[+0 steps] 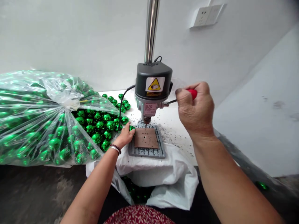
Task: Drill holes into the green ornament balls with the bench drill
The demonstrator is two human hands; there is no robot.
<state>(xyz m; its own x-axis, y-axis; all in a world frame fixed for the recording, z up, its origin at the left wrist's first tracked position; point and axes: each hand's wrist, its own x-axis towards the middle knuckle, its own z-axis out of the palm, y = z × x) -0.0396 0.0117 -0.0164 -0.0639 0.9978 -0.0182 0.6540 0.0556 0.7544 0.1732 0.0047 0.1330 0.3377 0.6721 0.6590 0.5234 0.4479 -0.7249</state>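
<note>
Green ball (pixel 132 128) in left hand (pixel 125 136), bulging bag (pixel 54 116) alongside, scattered shavings (pixel 171 136)

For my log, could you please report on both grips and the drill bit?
Right grip closed on red lever knob. Left grip touching green ball beside brown board. Drill bit above board. Dark shavings litter baseplate and table.

Before you, the white table (pixel 171 119) carries your drill press (pixel 152 93), standing near the middle. At its left sits a clear plastic bag (pixel 35 124) of green balls, with loose green balls (pixel 127 106) between. Dark chips (pixel 181 140) litter the right side; a white cloth (pixel 163 174) drapes over the front edge.
</note>
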